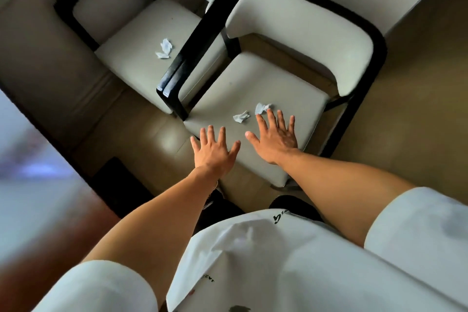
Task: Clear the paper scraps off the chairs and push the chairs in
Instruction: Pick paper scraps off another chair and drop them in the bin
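Two cream chairs with black frames stand side by side on the brown floor (417,109), their armrests nearly touching. The near chair (253,83) is right in front of the person; the far chair (141,33) sits beyond it to the left.

Both arms reach forward from white sleeves. The right hand (276,138) is spread flat, fingers apart, palm down over the front of the near seat, holding nothing. Its fingertips (258,117) come just up to a crumpled paper scrap (262,107); whether they touch it I cannot tell. A second scrap (241,117) lies just to the left of that one, on the same seat, near the index finger.

The left hand (214,149) is likewise spread and empty, fingers splayed, hovering over the seat's front left corner, partly above the floor.

On the far chair's seat lie two more scraps (165,48), close together near the front right side, beside the black armrest.

At the left edge there is a blurred tabletop (30,185).
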